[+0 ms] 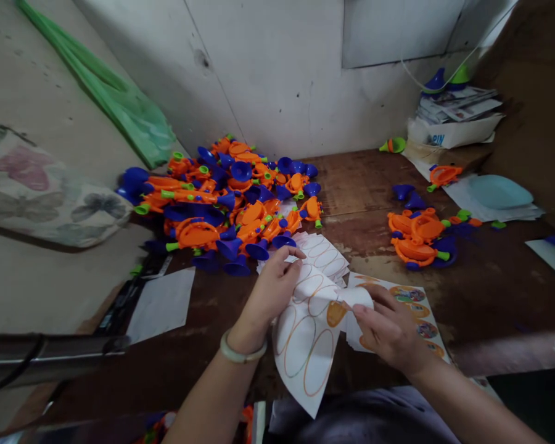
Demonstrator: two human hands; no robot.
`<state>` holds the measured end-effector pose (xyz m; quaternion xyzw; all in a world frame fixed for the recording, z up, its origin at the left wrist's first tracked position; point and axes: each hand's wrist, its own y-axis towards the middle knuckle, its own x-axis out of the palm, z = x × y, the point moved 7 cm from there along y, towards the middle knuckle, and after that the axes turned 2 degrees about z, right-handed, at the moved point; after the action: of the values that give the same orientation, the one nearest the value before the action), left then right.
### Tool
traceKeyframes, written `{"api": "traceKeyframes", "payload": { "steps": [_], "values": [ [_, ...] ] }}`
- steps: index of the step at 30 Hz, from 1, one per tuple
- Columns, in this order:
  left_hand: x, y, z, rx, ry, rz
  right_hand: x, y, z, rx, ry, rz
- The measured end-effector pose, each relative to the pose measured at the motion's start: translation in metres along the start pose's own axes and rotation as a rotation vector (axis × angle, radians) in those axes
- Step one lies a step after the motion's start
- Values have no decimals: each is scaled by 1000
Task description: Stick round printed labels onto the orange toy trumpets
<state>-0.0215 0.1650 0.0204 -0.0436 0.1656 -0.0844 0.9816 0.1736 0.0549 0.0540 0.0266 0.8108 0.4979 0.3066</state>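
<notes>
My left hand (280,283) is closed on the left edge of a white sticker sheet (300,351), thumb on top. Most of the sheet shows bare oval outlines; one orange oval sticker (337,313) shows at its right side. My right hand (388,324) pinches the sheet's curled right part beside that sticker. Whether a sticker edge is also between its fingertips I cannot tell. Beneath the right hand lies a stack of full sticker sheets (419,296) with orange ovals. Used sheets (324,250) with bare outlines are piled behind the left hand.
A heap of orange and blue toy trumpets (250,213) covers the back left of the brown table (346,185). A smaller group of orange toys (419,231) lies at right, near a light blue dish (499,191). A white paper (161,305) lies at left.
</notes>
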Motion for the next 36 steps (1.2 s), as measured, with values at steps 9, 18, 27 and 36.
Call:
{"api": "traceKeyframes", "payload": {
  "steps": [9, 18, 27, 36],
  "values": [
    [-5, 41, -7, 198, 287, 41, -4, -9, -7, 19, -17, 16],
    [50, 61, -9, 502, 794, 17, -13, -18, -18, 186, 96, 19],
    [72, 24, -77, 495, 1017, -185, -6, -17, 0, 307, 144, 104],
    [5, 56, -45, 443, 983, 55, -6, -16, 7, 296, 43, 125]
  ]
}}
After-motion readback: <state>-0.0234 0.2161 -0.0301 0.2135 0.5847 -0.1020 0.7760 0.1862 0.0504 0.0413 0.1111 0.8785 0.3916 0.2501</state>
